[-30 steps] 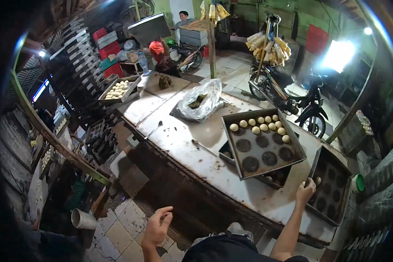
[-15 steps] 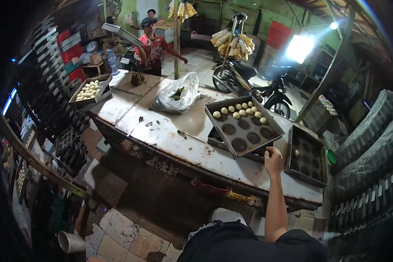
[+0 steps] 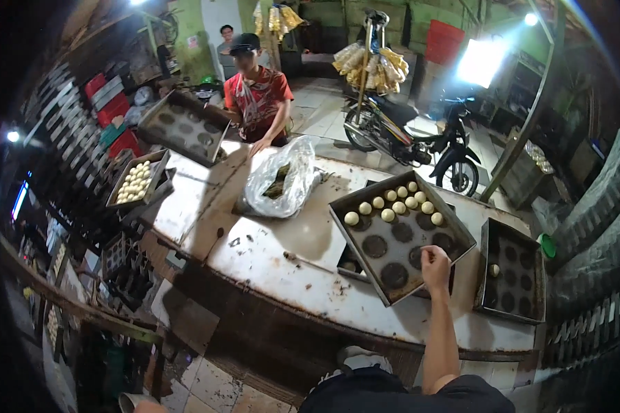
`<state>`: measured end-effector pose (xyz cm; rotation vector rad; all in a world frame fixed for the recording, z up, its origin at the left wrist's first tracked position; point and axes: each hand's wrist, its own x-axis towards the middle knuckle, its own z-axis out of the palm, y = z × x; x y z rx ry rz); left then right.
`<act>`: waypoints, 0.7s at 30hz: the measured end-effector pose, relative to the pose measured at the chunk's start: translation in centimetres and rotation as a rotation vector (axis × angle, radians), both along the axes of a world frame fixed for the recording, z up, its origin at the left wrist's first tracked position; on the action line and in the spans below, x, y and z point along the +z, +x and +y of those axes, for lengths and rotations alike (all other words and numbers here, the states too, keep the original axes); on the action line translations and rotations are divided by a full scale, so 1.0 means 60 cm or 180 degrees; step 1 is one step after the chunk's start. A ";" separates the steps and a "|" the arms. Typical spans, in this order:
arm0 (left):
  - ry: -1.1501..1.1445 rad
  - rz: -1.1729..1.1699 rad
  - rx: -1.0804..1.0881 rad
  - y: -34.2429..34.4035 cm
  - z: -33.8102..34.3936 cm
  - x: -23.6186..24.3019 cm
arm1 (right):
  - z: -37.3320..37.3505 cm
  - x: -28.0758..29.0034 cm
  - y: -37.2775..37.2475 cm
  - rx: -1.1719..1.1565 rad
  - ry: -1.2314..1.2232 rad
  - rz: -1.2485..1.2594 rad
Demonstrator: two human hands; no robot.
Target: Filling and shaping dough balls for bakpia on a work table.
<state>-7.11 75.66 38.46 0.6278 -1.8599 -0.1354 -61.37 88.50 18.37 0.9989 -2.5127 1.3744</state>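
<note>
My right hand (image 3: pixel 435 267) reaches over the near right wall of a square metal tray (image 3: pixel 370 282). Its fingers are drawn together; what they hold, if anything, is hidden. Pale dough balls (image 3: pixel 399 206) lie along the tray's far side, and dark round patches mark the rest of its bottom. This tray rests askew on another tray (image 3: pixel 351 266). Only a sliver of skin, seemingly my left hand (image 3: pixel 149 407), shows at the lower left edge, its fingers out of sight. Right of my right hand stands a dark tray (image 3: pixel 513 279) with a single dough ball (image 3: pixel 494 270).
Across the white table (image 3: pixel 269 265), a person in a red shirt (image 3: pixel 262 96) holds a tilted tray (image 3: pixel 184 129). A clear plastic bag (image 3: pixel 279 182) with dark contents sits mid-table. Farther left is a tray of dough balls (image 3: pixel 136 182). A motorbike (image 3: pixel 420 134) stands behind the table.
My right hand has gone from the stacked trays' near edge to over the upper tray. The person opposite has come to the table and lowered a tray. The whole view has shifted.
</note>
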 end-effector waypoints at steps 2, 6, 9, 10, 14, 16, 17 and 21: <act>-0.0170 0.0048 -0.0066 -0.073 -0.065 0.007 | -0.060 -0.025 -0.036 0.0076 0.0004 0.0127; -0.0379 0.0158 -0.0207 -0.189 -0.165 -0.002 | -0.131 -0.047 -0.070 0.0304 0.0098 -0.0143; -0.0325 0.0197 -0.0316 -0.222 -0.199 -0.017 | -0.154 -0.032 -0.082 0.0271 0.0190 -0.0011; -0.0310 0.0230 -0.0348 -0.230 -0.207 -0.023 | -0.161 -0.031 -0.080 0.0294 0.0127 0.0055; -0.0406 0.0425 -0.0398 -0.239 -0.238 -0.036 | -0.193 -0.043 -0.048 0.0353 0.0193 -0.0109; -0.0481 0.0471 -0.0367 -0.209 -0.244 -0.035 | -0.185 -0.045 -0.032 0.0214 0.0137 -0.0128; -0.0549 0.0484 -0.0328 -0.189 -0.246 -0.031 | -0.185 -0.045 -0.024 0.0107 0.0050 -0.0169; -0.0781 0.0414 -0.0156 -0.067 -0.241 -0.009 | -0.170 -0.013 0.055 -0.0095 -0.0014 -0.0230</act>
